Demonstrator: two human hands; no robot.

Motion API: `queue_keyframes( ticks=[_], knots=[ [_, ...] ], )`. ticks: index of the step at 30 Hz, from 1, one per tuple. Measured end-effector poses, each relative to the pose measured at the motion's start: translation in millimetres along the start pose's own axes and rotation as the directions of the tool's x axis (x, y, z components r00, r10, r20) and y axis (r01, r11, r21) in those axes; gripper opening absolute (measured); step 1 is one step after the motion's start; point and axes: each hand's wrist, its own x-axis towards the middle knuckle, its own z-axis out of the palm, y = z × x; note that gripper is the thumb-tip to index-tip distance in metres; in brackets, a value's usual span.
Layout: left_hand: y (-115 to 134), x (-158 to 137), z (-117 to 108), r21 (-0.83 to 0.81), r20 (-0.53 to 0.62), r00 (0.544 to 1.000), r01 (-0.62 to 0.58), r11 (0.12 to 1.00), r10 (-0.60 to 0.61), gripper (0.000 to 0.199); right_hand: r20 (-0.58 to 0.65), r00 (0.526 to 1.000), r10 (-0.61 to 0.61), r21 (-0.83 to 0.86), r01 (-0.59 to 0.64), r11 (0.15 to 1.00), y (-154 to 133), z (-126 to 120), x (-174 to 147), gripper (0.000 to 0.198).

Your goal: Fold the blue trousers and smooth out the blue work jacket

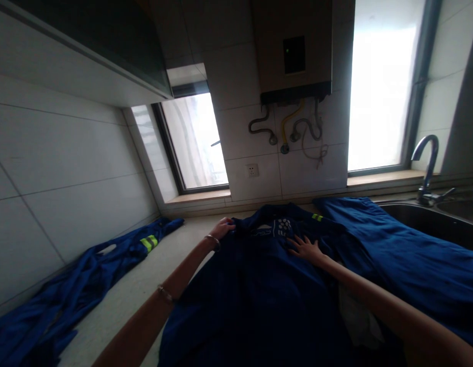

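Observation:
A dark blue work jacket (255, 295) lies spread flat on the pale counter (129, 295), with a white logo near its far end. My left hand (223, 228) grips the fabric at the jacket's far left edge; a bracelet sits on that wrist. My right hand (305, 248) rests flat, fingers spread, on the jacket just right of the logo. A second blue garment (404, 255) lies spread to the right, touching the jacket.
Another blue garment with yellow reflective stripes (68, 290) lies crumpled along the left tiled wall. A steel sink (435, 216) with a faucet (427, 168) is at the right. Windows and a wall-mounted water heater (293, 51) stand behind the counter.

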Motion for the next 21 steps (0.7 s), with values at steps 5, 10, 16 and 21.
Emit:
queue_keyframes(
  ticks=[5, 10, 16, 21],
  knots=[
    [62.5, -60.2, 16.5, -0.400, 0.699, 0.584, -0.158, 0.903, 0.412, 0.049, -0.034, 0.999, -0.018, -0.066, 0.016, 0.998, 2.1, 4.9, 0.6, 0.060],
    [15.1, -20.0, -3.6, 0.094, 0.416, 0.897, -0.205, 0.974, 0.149, 0.037, -0.056, 0.998, -0.024, -0.073, 0.020, 0.997, 2.9, 5.7, -1.7, 0.055],
    [-76.2, 12.3, 12.3, 0.486, 0.202, 0.977, -0.045, 0.873, -0.062, 0.010, -0.044, 0.999, -0.001, -0.049, -0.001, 0.999, -1.2, -0.2, -5.6, 0.055],
    [-81.6, 3.6, 66.2, 0.173, 0.340, 0.935, -0.170, 0.970, 0.103, 0.023, -0.048, 0.999, 0.000, -0.028, -0.001, 1.000, -4.1, -5.9, -10.2, 0.056]
  ],
)
